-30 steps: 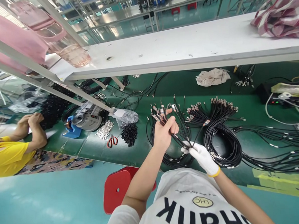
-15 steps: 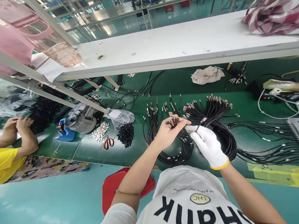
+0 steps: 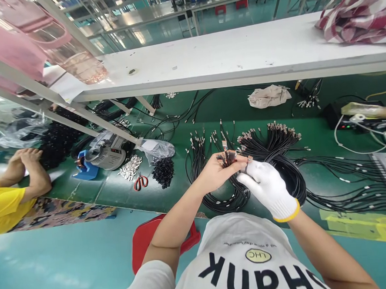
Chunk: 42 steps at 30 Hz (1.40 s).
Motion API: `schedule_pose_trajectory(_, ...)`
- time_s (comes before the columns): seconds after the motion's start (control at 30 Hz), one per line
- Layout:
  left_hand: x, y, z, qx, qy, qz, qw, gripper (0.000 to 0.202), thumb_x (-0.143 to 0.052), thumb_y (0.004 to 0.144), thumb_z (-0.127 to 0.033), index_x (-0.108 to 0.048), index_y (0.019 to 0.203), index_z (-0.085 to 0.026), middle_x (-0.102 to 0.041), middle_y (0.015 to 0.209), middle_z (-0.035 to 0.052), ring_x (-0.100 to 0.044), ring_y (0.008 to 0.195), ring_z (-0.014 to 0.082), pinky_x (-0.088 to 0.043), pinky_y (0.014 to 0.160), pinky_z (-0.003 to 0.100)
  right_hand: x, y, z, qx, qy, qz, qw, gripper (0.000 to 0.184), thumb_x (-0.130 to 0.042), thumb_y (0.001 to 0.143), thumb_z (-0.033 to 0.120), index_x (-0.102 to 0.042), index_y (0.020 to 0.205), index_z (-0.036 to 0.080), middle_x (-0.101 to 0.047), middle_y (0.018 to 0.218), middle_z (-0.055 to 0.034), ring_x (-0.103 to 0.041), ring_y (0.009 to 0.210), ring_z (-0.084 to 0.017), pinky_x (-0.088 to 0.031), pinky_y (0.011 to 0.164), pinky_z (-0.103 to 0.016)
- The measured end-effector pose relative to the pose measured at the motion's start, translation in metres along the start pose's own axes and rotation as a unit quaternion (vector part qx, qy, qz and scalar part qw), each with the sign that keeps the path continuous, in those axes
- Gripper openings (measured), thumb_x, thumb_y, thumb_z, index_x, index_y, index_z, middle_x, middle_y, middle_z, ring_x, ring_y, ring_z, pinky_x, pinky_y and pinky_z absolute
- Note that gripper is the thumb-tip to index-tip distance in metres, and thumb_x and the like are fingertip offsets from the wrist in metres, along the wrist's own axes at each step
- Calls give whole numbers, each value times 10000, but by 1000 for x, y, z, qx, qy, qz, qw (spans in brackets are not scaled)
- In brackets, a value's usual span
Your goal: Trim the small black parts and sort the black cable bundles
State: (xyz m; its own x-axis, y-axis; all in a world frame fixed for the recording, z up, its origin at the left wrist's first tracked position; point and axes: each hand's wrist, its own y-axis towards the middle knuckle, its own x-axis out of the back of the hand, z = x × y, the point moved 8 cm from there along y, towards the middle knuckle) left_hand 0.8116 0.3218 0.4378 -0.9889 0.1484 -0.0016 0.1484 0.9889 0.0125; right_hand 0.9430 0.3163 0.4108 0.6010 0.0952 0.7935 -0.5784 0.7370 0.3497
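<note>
My bare left hand (image 3: 216, 171) is closed around several small black pieces (image 3: 226, 159), which poke up between the fingers; a metal tip shows above them. Its fingertips meet my right hand (image 3: 265, 181), which wears a white glove with a yellow cuff. Gloved fingers pinch a black cable with a metal connector (image 3: 249, 159) close to the left thumb. Under and behind the hands lies a looped bundle of black cables (image 3: 229, 203). To its right is a larger coiled bundle (image 3: 291, 173) with many metal ends fanned out (image 3: 282, 132).
Left on the green bench are a heap of black pieces (image 3: 163, 173), red-handled scissors (image 3: 140, 182), white-silver parts (image 3: 130, 167) and a grey machine (image 3: 107, 155). A white shelf (image 3: 207, 60) spans above. A co-worker's hands (image 3: 30, 159) are far left; a red stool (image 3: 146, 241) stands below.
My right hand has tilted and moved slightly down and left against the left hand. The cable connector now stands up at the fingertips. The view has shifted slightly.
</note>
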Motion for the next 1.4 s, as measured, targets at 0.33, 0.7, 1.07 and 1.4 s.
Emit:
schedule_pose_trajectory(0.33,-8,5,15,-11,72,37,997,308,-710,901,-430,-780,1066,-180,-724,1151,106,-648,1060,226,-509,987,376,-8,3,-10,-43,16,67,997,418,-454,1050,432,-630,752,197,-670,774,-60,-612,740,-203,-395,720,-339)
schedule_pose_trajectory(0.7,-7,9,-4,-108,262,41,958,317,-533,1011,-411,-760,1181,-270,-625,1262,83,-549,1203,225,-393,1140,440,-17,12,-19,-127,163,125,971,306,-574,962,462,-599,799,203,-617,731,9,-525,656,-142,-372,602,-277)
schedule_pose_trajectory(1.07,-3,10,14,-22,119,8,993,346,-581,985,-433,-718,839,-151,-782,1066,97,-678,1009,193,-508,1003,346,-29,2,-34,-103,86,216,967,449,-598,922,498,-398,657,195,-453,604,49,-363,581,-102,-211,566,-279)
schedule_pose_trajectory(1.4,17,6,5,-15,175,-74,982,343,-590,978,-433,-803,973,-164,-797,1011,71,-718,1009,212,-546,958,330,-37,-10,-44,-89,52,238,966,237,-686,865,472,-700,971,261,-726,953,5,-625,806,-168,-389,709,-284)
